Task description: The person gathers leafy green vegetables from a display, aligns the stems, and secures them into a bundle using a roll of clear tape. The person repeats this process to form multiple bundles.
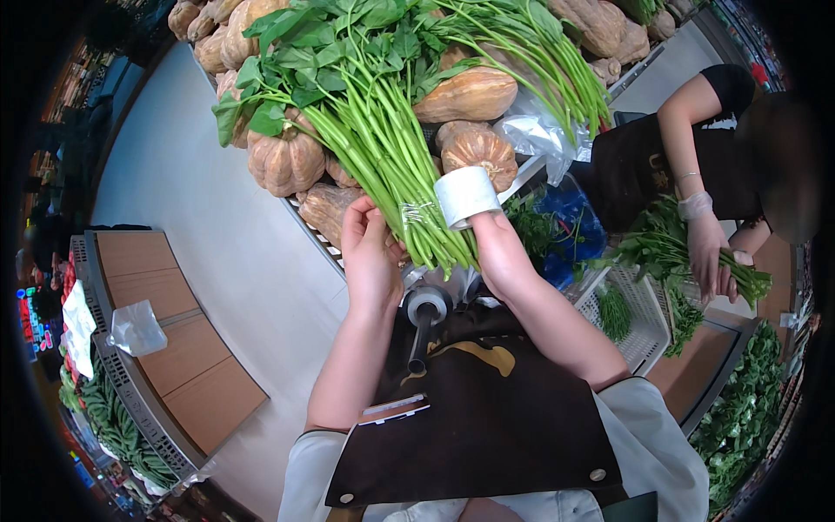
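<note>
A long bunch of leafy greens (361, 139) lies over the pile of pumpkins, its leaves away from me and its cut stem ends toward me. Clear tape (419, 214) shines across the lower stems. My left hand (372, 257) is closed at the left edge of those stems, fingers curled against them and the tips partly hidden. On the right side of the stems, my right hand (502, 252) holds a wide roll of white tape (468, 197); the roll covers most of its fingers.
Tan pumpkins (285, 163) fill the stand ahead. Another bunch of greens (557, 70) and a clear plastic bag (535, 130) lie beyond. At right, a co-worker's gloved hands (709, 257) hold greens above a white basket (639, 317). A vegetable stand (165, 304) is at left.
</note>
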Tool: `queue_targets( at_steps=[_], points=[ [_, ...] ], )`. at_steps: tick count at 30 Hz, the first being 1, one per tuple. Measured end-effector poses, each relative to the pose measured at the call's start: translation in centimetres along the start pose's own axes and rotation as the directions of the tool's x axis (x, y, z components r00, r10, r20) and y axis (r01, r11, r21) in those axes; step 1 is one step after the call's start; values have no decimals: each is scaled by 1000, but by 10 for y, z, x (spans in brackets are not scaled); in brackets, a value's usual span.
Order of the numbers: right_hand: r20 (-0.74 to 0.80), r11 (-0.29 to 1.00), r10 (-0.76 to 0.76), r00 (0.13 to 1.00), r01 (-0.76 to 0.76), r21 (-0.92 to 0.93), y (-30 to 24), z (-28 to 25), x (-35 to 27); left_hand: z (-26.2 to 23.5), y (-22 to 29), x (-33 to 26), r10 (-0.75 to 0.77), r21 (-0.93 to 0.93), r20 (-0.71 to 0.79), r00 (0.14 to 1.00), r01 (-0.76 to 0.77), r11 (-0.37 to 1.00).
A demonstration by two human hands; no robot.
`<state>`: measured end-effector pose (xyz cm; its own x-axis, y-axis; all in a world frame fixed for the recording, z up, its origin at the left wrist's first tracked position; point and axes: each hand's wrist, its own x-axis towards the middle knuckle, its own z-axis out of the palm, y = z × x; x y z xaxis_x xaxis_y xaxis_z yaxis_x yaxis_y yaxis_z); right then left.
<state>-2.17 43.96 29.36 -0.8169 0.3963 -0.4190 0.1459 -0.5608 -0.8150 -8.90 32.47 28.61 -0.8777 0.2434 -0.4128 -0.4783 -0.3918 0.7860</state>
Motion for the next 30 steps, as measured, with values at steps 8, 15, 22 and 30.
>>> queue_targets(
  at_steps=[8,15,22,30],
  points=[
    [186,982,43,982,-7,-188,-23,5,8,-18,3,-6,-33,-7,-47,998,32,999],
    [131,991,81,988,-94,99,-9,11,15,-19,-1,0,-162,-162,72,984,172,972],
    [163,969,102,981,-135,207,-6,7,16,-21,-8,-2,-218,-364,172,961,268,892],
    [64,959,48,997,-64,276,7,28,-2,-24,-11,-16,69,-290,0,998,-66,955]
  ],
)
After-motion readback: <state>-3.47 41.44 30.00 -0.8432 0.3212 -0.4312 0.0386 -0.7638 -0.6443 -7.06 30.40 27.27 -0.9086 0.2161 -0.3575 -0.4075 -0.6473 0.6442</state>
